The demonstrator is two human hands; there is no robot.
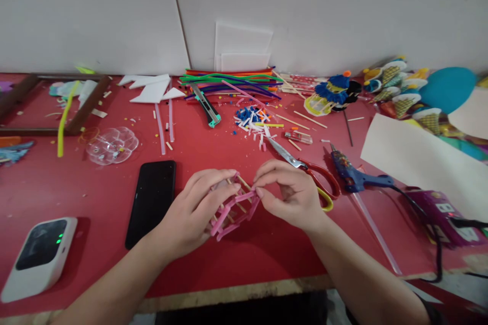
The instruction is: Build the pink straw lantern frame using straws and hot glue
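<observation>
Between my hands is a small cage-like frame (233, 212) of pink straw pieces and thin wooden sticks, held just above the red table near its front edge. My left hand (204, 203) wraps around its left side, fingers and thumb closed on it. With thumb and forefinger, my right hand (287, 193) pinches the upper right corner of the pink rim. Part of the frame is hidden behind my left fingers. Just beyond my right hand lie red-handled scissors (287, 155). A black phone (151, 203) rests to the left of my left hand.
A blue glue gun (356, 175) lies at right, its cord near a purple box (442, 218). Behind are a green utility knife (206, 104), several coloured pipe cleaners (232, 83) and straw bits (249, 118). At front left sits a white device (41, 256). White sheets lean on the wall.
</observation>
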